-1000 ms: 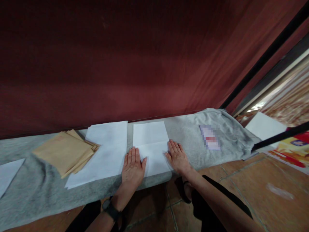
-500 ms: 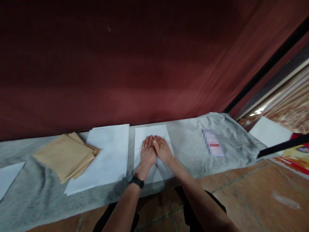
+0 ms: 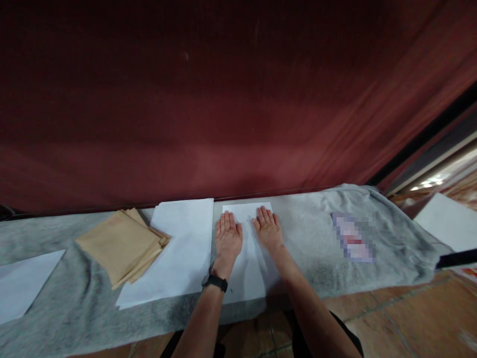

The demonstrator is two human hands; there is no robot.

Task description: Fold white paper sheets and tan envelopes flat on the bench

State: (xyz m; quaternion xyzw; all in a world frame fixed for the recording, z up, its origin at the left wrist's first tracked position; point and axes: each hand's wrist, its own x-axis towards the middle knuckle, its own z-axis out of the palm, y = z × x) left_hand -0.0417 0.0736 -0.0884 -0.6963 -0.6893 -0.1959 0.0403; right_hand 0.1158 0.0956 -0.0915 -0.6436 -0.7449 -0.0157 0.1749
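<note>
A sheet of white paper (image 3: 248,271) lies flat in front of me on the grey cloth. My left hand (image 3: 228,242) rests palm down on its left side, fingers stretched out, with a black band on the wrist. On the right side of the sheet lies my right hand (image 3: 269,229), also flat with fingers extended. The two hands are apart, with bare paper between them. Just left of my left hand is a stack of white paper (image 3: 186,248). Brown paper envelopes (image 3: 119,246) lie partly over that stack.
Grey cloth (image 3: 305,248) covers the long narrow surface. Another white sheet (image 3: 26,286) lies at the far left. To the right is a blurred-out pinkish item (image 3: 354,238). A red wall of fabric (image 3: 223,124) rises behind, and a dark bar (image 3: 421,134) slants at the right.
My hands were together at the middle of the sheet, the right thumb overlapping the left hand. They have slid apart to its two sides. The view has shifted slightly.
</note>
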